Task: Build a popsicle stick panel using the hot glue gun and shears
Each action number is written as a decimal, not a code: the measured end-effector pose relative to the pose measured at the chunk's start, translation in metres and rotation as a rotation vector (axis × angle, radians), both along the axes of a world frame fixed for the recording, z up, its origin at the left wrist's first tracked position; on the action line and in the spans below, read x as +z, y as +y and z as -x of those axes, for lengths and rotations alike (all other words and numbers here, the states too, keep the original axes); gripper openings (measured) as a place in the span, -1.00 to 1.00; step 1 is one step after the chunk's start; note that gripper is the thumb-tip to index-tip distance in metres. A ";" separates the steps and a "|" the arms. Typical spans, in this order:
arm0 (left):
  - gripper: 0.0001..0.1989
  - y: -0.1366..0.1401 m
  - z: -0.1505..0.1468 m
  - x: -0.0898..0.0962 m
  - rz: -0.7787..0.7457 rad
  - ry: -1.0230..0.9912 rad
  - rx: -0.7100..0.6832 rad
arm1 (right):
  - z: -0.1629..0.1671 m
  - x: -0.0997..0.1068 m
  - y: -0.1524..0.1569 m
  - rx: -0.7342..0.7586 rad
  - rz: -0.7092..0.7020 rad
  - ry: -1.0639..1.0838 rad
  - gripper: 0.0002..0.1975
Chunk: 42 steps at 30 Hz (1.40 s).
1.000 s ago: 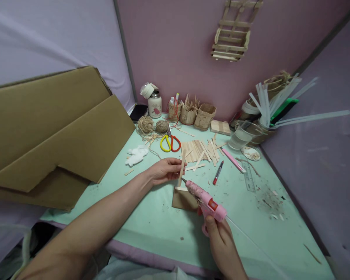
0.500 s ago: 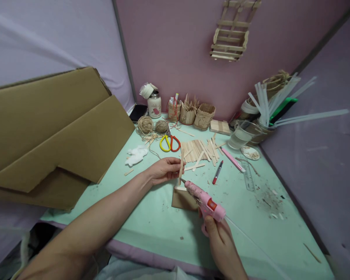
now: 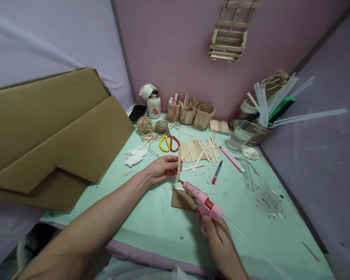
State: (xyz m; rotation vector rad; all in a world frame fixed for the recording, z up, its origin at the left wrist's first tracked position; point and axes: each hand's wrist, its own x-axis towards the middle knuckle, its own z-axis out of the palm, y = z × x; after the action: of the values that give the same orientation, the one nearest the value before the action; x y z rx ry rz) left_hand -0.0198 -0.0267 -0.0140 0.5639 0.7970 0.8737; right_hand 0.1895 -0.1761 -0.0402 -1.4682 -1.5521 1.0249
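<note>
Between the fingers of my left hand [image 3: 165, 169] is a wooden craft stick [image 3: 179, 164], held nearly upright. My right hand [image 3: 217, 237] grips a pink hot glue gun [image 3: 203, 202], a long clear glue stick trailing from its back end. The metal nozzle points up and left and is at the lower end of the craft stick; whether it touches, I cannot tell. Below the nozzle lies a brown cardboard piece [image 3: 182, 199] with a pale craft stick along its far edge, partly hidden by the glue gun.
Loose craft sticks [image 3: 196, 151] lie beyond my hands, with scissors [image 3: 169, 143] and twine balls [image 3: 146, 124] to their left. A red-and-grey pen [image 3: 217, 172], pink cutter [image 3: 232, 159] and clear ruler [image 3: 248, 177] are on the right. Large folded cardboard [image 3: 52, 132] stands at left.
My left hand and the craft stick have shifted slightly left, and the glue gun has moved a little the same way. Both grips are the same.
</note>
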 end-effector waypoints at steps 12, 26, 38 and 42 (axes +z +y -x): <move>-0.77 0.003 0.004 0.008 -0.017 0.026 0.044 | -0.093 0.022 0.009 -0.173 -0.161 -0.392 -0.53; -0.81 -0.045 -0.036 0.023 -1.093 1.163 -0.501 | -0.160 -0.005 0.014 -0.423 0.021 -1.247 -0.57; -0.76 -0.058 -0.040 0.002 -1.352 1.510 -0.544 | -0.056 0.026 0.038 -0.029 -0.475 -0.665 -0.85; -0.81 -0.058 -0.038 0.000 -1.396 1.529 -0.527 | -0.046 0.020 0.053 0.021 -0.435 -0.627 -0.85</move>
State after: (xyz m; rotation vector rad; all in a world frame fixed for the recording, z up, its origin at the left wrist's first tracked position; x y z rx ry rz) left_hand 0.0180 -0.0846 -0.0140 2.7262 1.1511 0.2144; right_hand 0.2352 -0.1235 -0.0206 -1.5252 -2.0613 0.1912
